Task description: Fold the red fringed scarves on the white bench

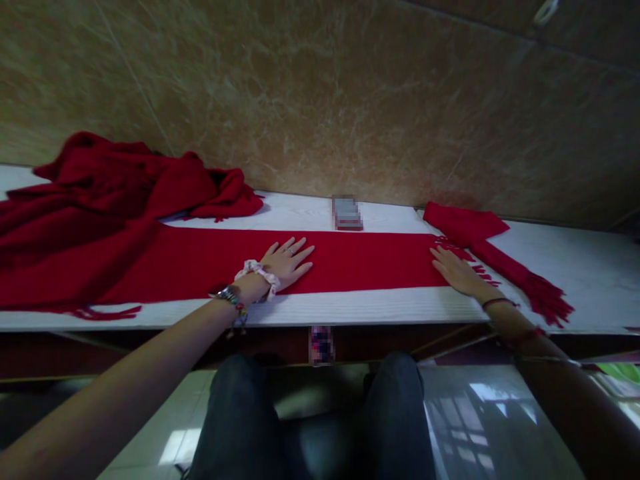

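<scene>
A red scarf (pixel 370 261) lies stretched flat along the white table, with a short fringe at its right end. My left hand (pixel 290 261) rests on the scarf's middle, palm down and fingers spread; a pale scrunchie and a watch are on that wrist. At the fringed end, my right hand (pixel 457 272) lies flat with its fingers stretched out on the cloth's edge. Toward the left the scarf runs up to a heap of rumpled red fabric (pixel 115 180); where one ends and the other begins I cannot tell.
Another red scarf (pixel 465 223), folded and fringed, lies at the right beyond my right hand. A blurred-out rectangular object (pixel 347 213) sits at the back of the white table (pixel 350 308), against a marbled tile wall (pixel 310 100). Below the front edge is a second blurred object (pixel 321 345).
</scene>
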A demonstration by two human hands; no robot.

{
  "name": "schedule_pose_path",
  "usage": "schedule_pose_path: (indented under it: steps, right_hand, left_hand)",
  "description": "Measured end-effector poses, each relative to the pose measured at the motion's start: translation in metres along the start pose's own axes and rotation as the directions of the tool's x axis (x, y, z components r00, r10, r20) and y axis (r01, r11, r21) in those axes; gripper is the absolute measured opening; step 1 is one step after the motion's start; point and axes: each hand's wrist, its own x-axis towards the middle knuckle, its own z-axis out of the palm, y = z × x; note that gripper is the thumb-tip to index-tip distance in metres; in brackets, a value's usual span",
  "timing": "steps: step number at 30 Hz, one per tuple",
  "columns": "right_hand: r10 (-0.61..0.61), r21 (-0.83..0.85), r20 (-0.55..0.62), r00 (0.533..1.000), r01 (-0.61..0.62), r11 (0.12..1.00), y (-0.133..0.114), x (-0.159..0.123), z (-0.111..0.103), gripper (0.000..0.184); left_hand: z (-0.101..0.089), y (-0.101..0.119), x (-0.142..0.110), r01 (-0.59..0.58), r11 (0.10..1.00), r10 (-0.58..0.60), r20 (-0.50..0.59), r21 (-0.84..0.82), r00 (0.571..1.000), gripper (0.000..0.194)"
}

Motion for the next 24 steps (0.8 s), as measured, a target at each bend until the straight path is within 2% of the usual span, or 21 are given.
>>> schedule_pose_path:
  steps: [3, 5, 8, 12, 14, 16, 19, 21, 24]
  right_hand:
    - [0.033, -0.038, 0.02, 0.999, -0.033, 0.999, 0.02, -0.001, 0.004, 0.05]
    - [0.053, -0.06, -0.006, 0.999, -0.054, 0.997, 0.017, 0.001, 0.0, 0.052]
    - [-0.001, -0.043, -0.086, 0.996, -0.003, 0.999, -0.009, 0.01, -0.013, 0.055]
    - [-0.241, 0.054, -0.099, 0.966, 0.247, 0.968, -0.054, 0.038, -0.031, 0.058]
    - [-0.296, 0.081, -0.082, 0.952, 0.302, 0.95, -0.069, 0.056, -0.033, 0.059]
    - [-0.278, 0.089, -0.066, 0.958, 0.283, 0.955, -0.074, 0.07, -0.03, 0.058]
    - [-0.155, 0.088, -0.033, 0.987, 0.157, 0.984, -0.07, 0.076, -0.019, 0.054]
    - [-0.08, 0.077, -0.023, 0.997, 0.082, 0.994, -0.066, 0.067, -0.011, 0.051]
    - [-0.052, 0.051, -0.053, 0.997, 0.054, 0.997, -0.063, 0.043, -0.003, 0.05]
  left_hand:
    - [-0.001, 0.001, 0.0, -0.003, 1.0, 0.003, 0.011, -0.006, 1.0, 0.05]
    - [-0.004, -0.002, 0.002, -0.004, 1.0, 0.005, 0.042, -0.013, 0.999, 0.051]
    - [-0.012, -0.013, 0.012, 0.025, 1.0, -0.025, 0.064, 0.007, 0.998, 0.051]
    - [-0.02, -0.038, 0.03, 0.14, 0.989, -0.144, 0.071, 0.055, 0.987, 0.054]
    - [-0.017, -0.05, 0.034, 0.193, 0.979, -0.197, 0.076, 0.06, 0.977, 0.055]
    - [-0.011, -0.059, 0.033, 0.204, 0.976, -0.207, 0.043, 0.071, 0.977, 0.053]
    - [-0.001, -0.068, 0.025, 0.185, 0.979, -0.186, 0.001, 0.09, 0.983, 0.051]
    - [0.001, -0.072, 0.019, 0.162, 0.982, -0.163, 0.004, 0.1, 0.987, 0.051]
    - [0.0, -0.075, 0.012, 0.117, 0.987, -0.119, 0.01, 0.11, 0.993, 0.051]
